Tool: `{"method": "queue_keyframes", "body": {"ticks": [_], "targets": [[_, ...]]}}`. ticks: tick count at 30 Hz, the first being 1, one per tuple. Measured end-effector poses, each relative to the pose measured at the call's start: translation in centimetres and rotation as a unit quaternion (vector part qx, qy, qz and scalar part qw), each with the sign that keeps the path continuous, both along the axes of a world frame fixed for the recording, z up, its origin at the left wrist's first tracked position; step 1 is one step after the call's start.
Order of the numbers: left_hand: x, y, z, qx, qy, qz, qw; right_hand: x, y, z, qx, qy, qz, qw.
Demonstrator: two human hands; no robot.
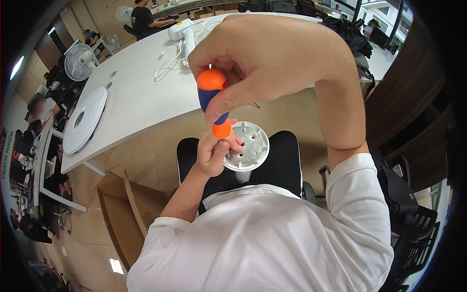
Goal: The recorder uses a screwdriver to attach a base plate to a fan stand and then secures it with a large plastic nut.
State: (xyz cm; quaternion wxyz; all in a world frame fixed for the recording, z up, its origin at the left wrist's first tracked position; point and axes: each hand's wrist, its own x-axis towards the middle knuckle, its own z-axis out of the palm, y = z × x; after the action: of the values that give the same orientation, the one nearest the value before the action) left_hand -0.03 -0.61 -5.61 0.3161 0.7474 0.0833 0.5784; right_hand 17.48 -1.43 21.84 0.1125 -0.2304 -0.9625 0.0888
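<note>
My right hand (243, 68) is wrapped around the orange and blue handle of a screwdriver (210, 80), which points down. Below it, between my thighs, is a round white part (265, 146) with a grey metal plate inside its rim. The plate has several holes, and a white tube (242, 176) shows beneath it. My left hand (211, 153) is at the left side of this part, its thumb and fingers drawn together near the screwdriver's lower end. What they pinch is hidden, and so is the screwdriver's tip.
Ahead stands a white table (141, 92) with a large white disc (85, 119) and a white fan motor housing (181, 30) with a cord. An open cardboard box (119, 204) sits on the floor at left. Black chairs, a standing fan (79, 62) and other people are around.
</note>
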Motion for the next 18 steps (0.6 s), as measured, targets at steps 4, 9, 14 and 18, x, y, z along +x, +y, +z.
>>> {"method": "queue_keyframes", "body": {"ticks": [4,9,14,18], "targets": [[0.3,0.1,-0.4,-0.003,-0.009,-0.009,1.0,-0.1,0.4,-1.6,0.0,-0.009,-0.037,0.999],[0.5,-0.4,-0.2,-0.021,-0.02,-0.001,1.0,0.0,2.2,-2.4,-0.084,-0.001,0.075,0.994],[0.3,-0.1,0.3,0.015,-0.005,-0.002,1.0,0.6,2.3,-2.1,-0.076,0.092,0.074,0.99],[0.4,-0.2,0.5,0.017,-0.008,0.001,1.0,0.6,2.5,-2.3,-0.079,0.095,0.064,0.99]]}}
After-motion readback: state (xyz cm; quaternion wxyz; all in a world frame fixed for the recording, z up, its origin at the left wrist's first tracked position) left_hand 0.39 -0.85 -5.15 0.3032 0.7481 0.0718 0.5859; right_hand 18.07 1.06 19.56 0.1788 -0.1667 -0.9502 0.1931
